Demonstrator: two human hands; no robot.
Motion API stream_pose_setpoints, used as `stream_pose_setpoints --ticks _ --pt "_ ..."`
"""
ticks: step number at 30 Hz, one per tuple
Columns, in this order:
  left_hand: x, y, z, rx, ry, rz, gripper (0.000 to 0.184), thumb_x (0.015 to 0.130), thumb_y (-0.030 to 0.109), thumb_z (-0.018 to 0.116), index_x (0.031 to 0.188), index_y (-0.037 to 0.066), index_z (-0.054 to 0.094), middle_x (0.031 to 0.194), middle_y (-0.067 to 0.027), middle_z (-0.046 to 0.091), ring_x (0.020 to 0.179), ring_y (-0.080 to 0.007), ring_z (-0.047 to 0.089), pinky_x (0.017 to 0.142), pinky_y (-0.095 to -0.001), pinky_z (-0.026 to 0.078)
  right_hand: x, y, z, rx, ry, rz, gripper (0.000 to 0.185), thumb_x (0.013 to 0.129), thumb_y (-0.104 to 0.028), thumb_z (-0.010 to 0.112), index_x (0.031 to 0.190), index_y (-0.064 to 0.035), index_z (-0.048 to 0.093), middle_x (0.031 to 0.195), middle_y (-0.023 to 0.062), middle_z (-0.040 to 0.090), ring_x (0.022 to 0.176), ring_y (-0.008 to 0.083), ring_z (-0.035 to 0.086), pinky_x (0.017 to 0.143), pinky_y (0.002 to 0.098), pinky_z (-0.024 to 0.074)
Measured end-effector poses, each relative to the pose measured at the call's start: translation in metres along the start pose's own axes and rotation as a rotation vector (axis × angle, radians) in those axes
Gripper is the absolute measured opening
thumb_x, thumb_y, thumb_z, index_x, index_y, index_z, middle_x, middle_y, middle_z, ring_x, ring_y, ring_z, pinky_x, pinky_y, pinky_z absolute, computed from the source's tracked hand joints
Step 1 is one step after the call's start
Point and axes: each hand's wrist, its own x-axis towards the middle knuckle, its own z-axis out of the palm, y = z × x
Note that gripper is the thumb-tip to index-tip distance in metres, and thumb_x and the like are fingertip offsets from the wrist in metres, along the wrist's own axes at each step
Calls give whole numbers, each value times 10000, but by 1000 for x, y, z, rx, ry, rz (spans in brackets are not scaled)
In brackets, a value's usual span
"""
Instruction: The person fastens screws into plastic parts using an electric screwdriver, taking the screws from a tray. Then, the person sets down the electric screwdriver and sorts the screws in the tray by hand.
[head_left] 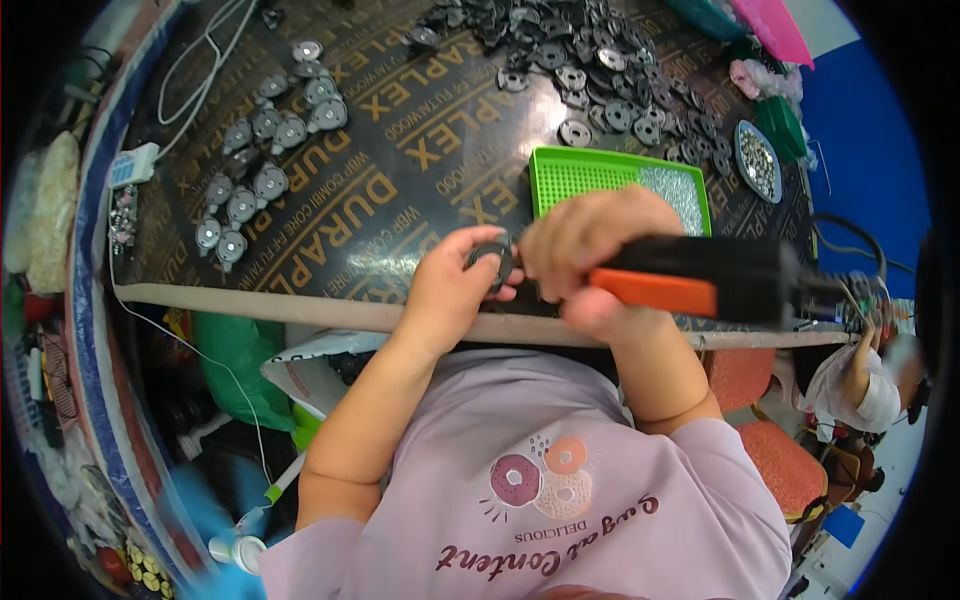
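Between the fingers and thumb of my left hand (455,285) sits a small round dark part (493,262), held near the table's front edge. My right hand (605,250) is wrapped round a black electric screwdriver with an orange lever (690,282). The tool lies almost level, its front end toward the round part, and motion blurs it a little. My right fingers hide its tip, so I cannot tell whether it touches the part. Just beyond my right hand is a green tray (570,158) with small silvery screws (672,195) at its right end.
Loose dark round parts (610,85) are heaped at the back. Several assembled ones (270,183) stand in groups on the left. A bowl of small metal pieces (758,162) is at right. A white power strip (134,165) lies by the left edge. Another person (865,385) is far right.
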Motion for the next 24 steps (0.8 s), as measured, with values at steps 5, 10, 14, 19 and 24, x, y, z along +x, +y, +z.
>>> stream_pose_setpoints --ticks 5,10,14,19,24 --pt "-80 45 -52 719 -350 48 241 854 12 552 1084 5 622 1035 -118 661 969 -226 649 823 -338 521 0 -34 -42 2 172 -45 259 831 -172 734 892 -55 511 664 58 554 537 173 541 520 337 455" --pt "-119 -24 -152 1336 -510 -325 319 799 58 592 1111 75 655 1053 -165 653 1034 -351 608 881 -412 499 -16 -47 -79 -106 379 18 233 891 -200 644 854 -63 459 633 67 498 536 171 497 571 339 445" --pt "-121 -23 -126 1841 -384 -505 415 821 172 643 1218 66 586 1104 -203 638 1078 -385 588 911 -433 484 -24 -52 -92 -121 350 -41 194 882 -136 639 864 -54 465 632 74 505 529 165 498 564 330 446" --pt "-7 139 -41 1068 -440 6 153 876 176 592 857 41 662 781 -84 667 707 -180 649 663 -323 514 -25 -55 -97 -145 406 -25 130 865 -48 610 870 -40 480 643 92 529 526 162 505 553 321 451" --pt "218 144 -78 1486 627 446 499 840 462 602 1092 34 656 1123 -204 649 1083 -359 604 913 -435 475 -34 -57 -106 -185 460 -45 152 857 -27 629 910 -52 489 674 80 543 535 158 514 545 313 449"
